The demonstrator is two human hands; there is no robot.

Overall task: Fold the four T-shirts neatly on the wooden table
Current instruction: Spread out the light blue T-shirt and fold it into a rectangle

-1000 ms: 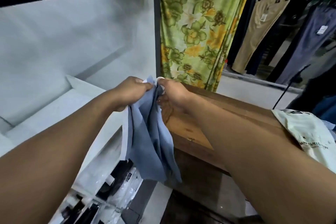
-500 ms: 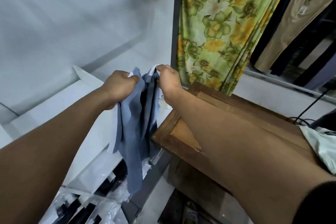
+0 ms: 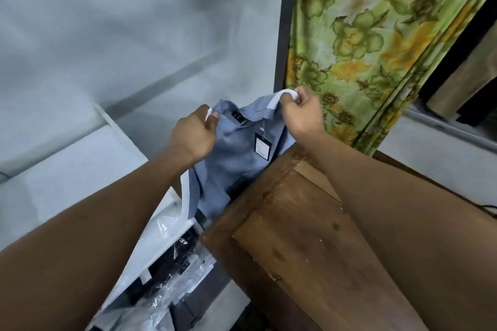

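— What is taking up most of the view?
— The wooden bench [image 3: 309, 250] is filling the lower right, one corner pointing away from the person; a green and yellow flowered curtain [image 3: 376, 35] is hanging behind it, beside a dark post [image 3: 286, 21]; a white shelf [image 3: 67, 183] is running along the left, with plastic-wrapped packets [image 3: 172, 263] lying below it
— And the shirt?
— The blue T-shirt [image 3: 236, 158] is hanging in the air just past the bench's far corner, spread between both hands; its lower part is drooping between the bench edge and the shelf
— How are the hands holding it?
— The left hand [image 3: 193, 137] is pinching white trim at the shirt's upper left, fingers curled in; the right hand [image 3: 301, 113] is gripping white trim at the upper right, a little higher, fingers wrapped round it
— Anything smaller?
— A white hang tag [image 3: 262, 146] is dangling against the blue cloth between the hands; a dark label [image 3: 238, 117] is sitting near the neckline above it
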